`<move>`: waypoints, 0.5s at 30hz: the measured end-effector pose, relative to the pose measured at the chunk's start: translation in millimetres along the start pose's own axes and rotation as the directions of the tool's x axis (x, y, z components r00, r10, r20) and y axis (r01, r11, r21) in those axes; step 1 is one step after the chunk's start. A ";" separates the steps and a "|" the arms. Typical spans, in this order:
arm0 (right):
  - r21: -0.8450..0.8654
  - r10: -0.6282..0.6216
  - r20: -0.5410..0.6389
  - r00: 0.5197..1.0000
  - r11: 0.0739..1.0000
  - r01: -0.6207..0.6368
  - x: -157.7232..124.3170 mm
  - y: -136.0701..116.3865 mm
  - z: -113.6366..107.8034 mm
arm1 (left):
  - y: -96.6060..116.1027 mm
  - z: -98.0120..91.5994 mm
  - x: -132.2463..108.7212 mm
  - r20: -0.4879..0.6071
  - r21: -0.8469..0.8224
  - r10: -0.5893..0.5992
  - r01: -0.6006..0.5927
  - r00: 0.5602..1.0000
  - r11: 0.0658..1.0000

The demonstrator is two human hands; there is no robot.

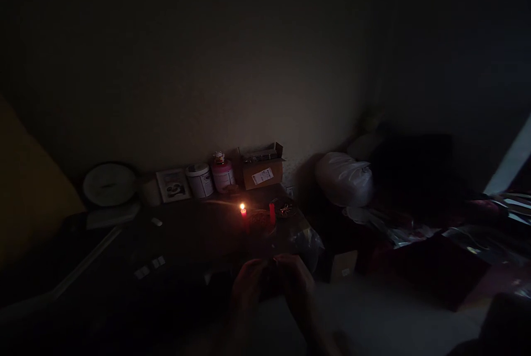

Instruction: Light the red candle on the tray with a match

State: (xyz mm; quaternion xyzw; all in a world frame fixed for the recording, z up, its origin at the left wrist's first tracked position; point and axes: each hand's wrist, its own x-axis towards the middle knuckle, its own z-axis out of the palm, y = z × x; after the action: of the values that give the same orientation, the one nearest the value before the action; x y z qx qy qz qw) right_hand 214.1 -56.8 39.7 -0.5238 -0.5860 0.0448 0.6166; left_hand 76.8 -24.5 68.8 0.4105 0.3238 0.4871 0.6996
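The room is very dark. My left hand [249, 279] and my right hand [295, 274] are raised close together at the table's front edge, fingers curled toward each other. Both look closed on something small and dark between the fingertips, too dim to make out. Beyond them a lit red candle [244, 214] stands on the dark table [186, 234]. An unlit red candle [272, 213] is upright to its right, beside a small tangle of thin shiny pieces [285, 210].
Along the wall are a round dial scale [109, 184], a framed picture [173, 185], a white tub [199, 181], a pink-lidded jar [224, 177] and an open cardboard box [263, 172]. A clear plastic bag [307, 241] hangs over the table's right edge; a white bag [346, 179] lies farther right.
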 end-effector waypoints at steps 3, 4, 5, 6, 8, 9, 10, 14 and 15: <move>-0.033 -0.060 0.003 0.998 0.998 0.060 2.1 3.0 -2.7 | -2.9 0.3 2.3 0.002 0.001 -0.001 0.001 1.000 1.000; -0.052 -0.069 -0.019 0.997 0.996 0.068 3.6 0.8 -4.9 | -5.0 -0.4 4.4 -0.003 0.003 -0.005 0.005 1.000 1.000; -0.071 -0.079 -0.051 0.996 0.995 0.075 5.3 -3.5 -7.8 | -7.4 -1.3 6.8 -0.018 0.001 -0.007 0.007 1.000 1.000; -0.084 -0.093 -0.090 0.992 0.993 0.085 6.8 -9.5 -11.1 | -9.6 -2.1 9.3 -0.041 -0.005 -0.007 0.007 0.999 1.000; -0.087 -0.126 -0.138 0.982 0.990 0.114 8.4 -22.7 -17.0 | -12.7 -2.4 13.4 -0.070 -0.043 -0.001 -0.002 0.998 0.999; -0.085 -0.155 -0.134 0.979 0.986 0.145 8.5 -27.3 -18.8 | -13.1 -1.7 14.4 -0.073 -0.066 0.000 -0.005 0.997 0.998; -0.088 -0.188 -0.101 0.977 0.980 0.180 8.4 -28.9 -19.4 | -12.5 -0.4 14.3 -0.074 -0.081 0.002 -0.008 0.997 0.997; -0.201 -0.242 0.058 0.968 0.947 0.249 11.5 -1.4 -11.9 | -3.2 6.4 6.2 -0.019 -0.049 0.039 -0.040 0.999 0.998; -0.251 -0.208 -0.003 0.978 0.947 0.200 13.7 10.0 -9.7 | -0.8 6.8 3.9 -0.007 -0.032 0.050 -0.051 0.999 0.998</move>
State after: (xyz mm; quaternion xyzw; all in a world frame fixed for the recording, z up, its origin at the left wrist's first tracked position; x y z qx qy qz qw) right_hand 231.4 -48.9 44.3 -0.5344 -0.6287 -0.1008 0.5559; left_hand 84.2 -22.8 71.0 0.4056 0.3076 0.5111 0.6925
